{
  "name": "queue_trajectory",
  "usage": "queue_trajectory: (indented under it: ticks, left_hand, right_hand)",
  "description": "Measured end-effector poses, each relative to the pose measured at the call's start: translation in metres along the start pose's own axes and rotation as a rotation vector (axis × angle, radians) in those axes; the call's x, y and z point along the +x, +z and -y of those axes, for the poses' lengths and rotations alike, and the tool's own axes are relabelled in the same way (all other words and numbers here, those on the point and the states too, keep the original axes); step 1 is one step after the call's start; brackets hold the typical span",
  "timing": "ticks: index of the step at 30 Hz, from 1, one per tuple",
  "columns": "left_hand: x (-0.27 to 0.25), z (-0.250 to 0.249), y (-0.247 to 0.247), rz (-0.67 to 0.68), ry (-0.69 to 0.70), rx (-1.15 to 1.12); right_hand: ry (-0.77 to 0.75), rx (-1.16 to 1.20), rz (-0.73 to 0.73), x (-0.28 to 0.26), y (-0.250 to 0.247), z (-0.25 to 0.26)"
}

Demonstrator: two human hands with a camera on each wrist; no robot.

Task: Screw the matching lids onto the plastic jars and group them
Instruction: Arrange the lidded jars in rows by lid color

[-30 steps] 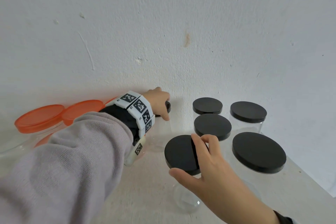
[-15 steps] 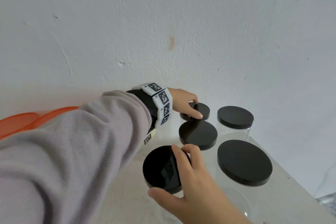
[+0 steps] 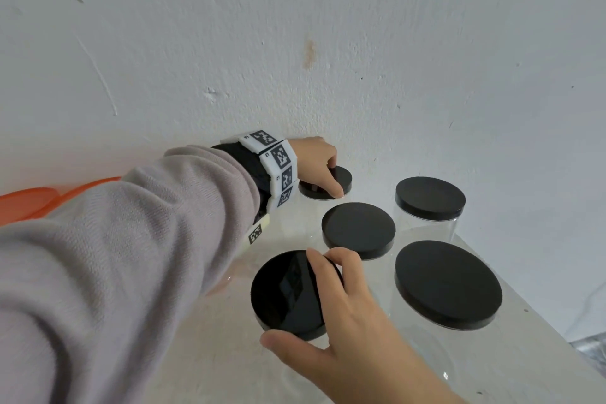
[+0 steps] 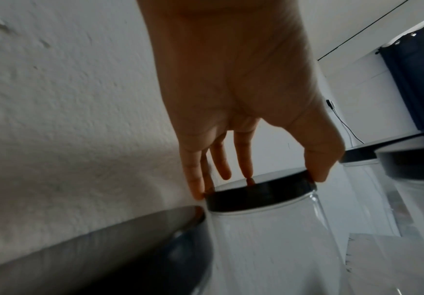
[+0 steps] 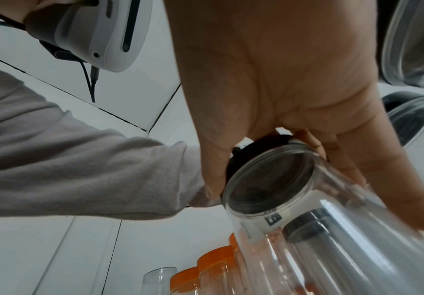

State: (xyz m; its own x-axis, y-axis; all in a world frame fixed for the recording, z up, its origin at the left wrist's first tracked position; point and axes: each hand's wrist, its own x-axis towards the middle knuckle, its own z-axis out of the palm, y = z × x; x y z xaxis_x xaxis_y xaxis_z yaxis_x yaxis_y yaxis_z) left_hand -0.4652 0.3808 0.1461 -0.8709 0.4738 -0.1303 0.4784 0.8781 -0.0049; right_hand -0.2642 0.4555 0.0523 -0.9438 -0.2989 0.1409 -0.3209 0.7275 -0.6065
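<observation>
Now that my left hand [image 3: 314, 162] has carried the small clear plastic jar with the black screw lid [image 3: 328, 182] over from beside the orange-lidded jars [image 3: 29, 203] to the back of the black-lidded cluster by the white wall [image 3: 328, 26], that jar counts as grouped, I judge. It stands upright, long axis vertical, lid facing up. My left thumb and fingers [image 4: 193, 179] curl down over the lid rim and pinch it. Nearer me, my right hand [image 3: 344, 331] grips the glossy black lid of the clear jar at the front [image 3: 285, 292], thumb on its near edge and fingers hooked over the far one; this jar also stands upright, just beside the middle black-lidded jar [image 3: 359, 229]. Two more black-lidded jars stand to the right, the large one [image 3: 447, 284] in front and the smaller one [image 3: 429, 197] behind, all on the pale tabletop [image 3: 213, 354]. What remains, I think, is letting go.
</observation>
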Motion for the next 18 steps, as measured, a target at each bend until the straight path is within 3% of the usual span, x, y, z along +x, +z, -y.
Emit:
queue_trajectory:
  ticks: [18]
  left_hand:
    - [-0.015, 0.024, 0.004, -0.012, 0.004, 0.018]
  right_hand:
    - [-0.073, 0.185, -0.081, 0.008, 0.007, -0.002]
